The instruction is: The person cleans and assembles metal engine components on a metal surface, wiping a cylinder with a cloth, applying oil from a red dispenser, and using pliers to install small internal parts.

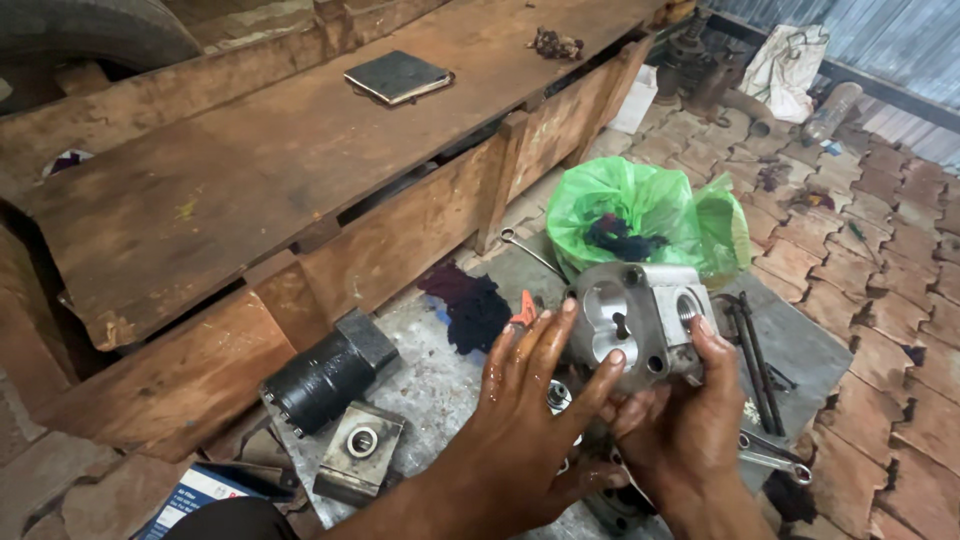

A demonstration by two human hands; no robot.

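Observation:
Both of my hands hold up a grey metal pump housing (640, 315) with a figure-eight cavity and a threaded port on its side. My left hand (530, 400) is oily; its fingers are spread against the housing's front face. My right hand (685, 420) grips the housing from below and the right, thumb by the port. Under the hands lie a small round metal part (557, 396) and a dark round part (615, 505), partly hidden.
A black cylinder (325, 375) and a square metal block (358, 448) lie on the grey metal sheet (430, 385). A green plastic bag (640, 220), dark rag (470, 305), wrenches (770, 455), rods (752, 345). Wooden bench (300, 150) at left with a dark wallet-like object (398, 77). Tiled floor at right.

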